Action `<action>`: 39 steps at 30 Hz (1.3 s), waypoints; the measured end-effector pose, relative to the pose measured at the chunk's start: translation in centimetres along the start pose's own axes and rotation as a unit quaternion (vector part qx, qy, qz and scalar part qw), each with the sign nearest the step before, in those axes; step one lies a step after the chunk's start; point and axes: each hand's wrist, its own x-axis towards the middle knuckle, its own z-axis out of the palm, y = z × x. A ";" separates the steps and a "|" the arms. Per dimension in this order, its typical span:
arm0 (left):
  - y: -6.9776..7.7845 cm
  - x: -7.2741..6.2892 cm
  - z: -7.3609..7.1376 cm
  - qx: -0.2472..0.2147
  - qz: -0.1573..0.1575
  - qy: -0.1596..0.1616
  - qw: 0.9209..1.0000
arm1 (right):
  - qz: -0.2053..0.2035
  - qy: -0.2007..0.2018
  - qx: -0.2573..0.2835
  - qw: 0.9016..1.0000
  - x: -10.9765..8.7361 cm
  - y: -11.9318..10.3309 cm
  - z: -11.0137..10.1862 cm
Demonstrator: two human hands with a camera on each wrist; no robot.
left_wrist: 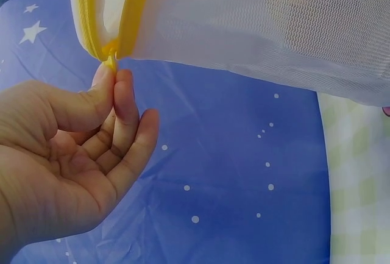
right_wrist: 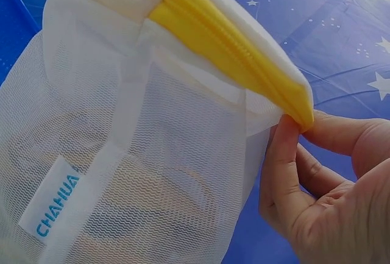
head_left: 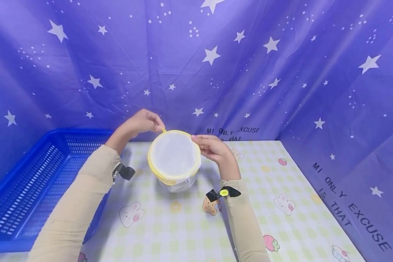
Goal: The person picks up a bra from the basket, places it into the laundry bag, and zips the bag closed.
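Observation:
A round white mesh laundry bag (head_left: pixel 174 154) with a yellow zipper (right_wrist: pixel 213 44) around its top is held up over the table. At the far left of its rim, my left hand (head_left: pixel 143 122) pinches the small yellow zipper pull (left_wrist: pixel 111 63) between thumb and index finger. In the left wrist view, the zipper's two yellow edges stand apart just above the pull. My right hand (head_left: pixel 215 148) grips the rim on the right side, thumb and fingers on the yellow band. Tan patches show faintly through the mesh; I cannot tell what they are.
A blue plastic basket (head_left: pixel 29 171) with slotted sides stands on the left, beside my left arm. The table wears a green checked cloth (head_left: pixel 262 203) with cartoon prints. Purple star curtains (head_left: pixel 183 54) hang behind and along the right edge.

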 end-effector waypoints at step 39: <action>-0.2 -0.2 -0.5 0.000 0.001 0.002 1.000 | 0.004 0.002 0.018 1.000 -0.1 0.0 -0.2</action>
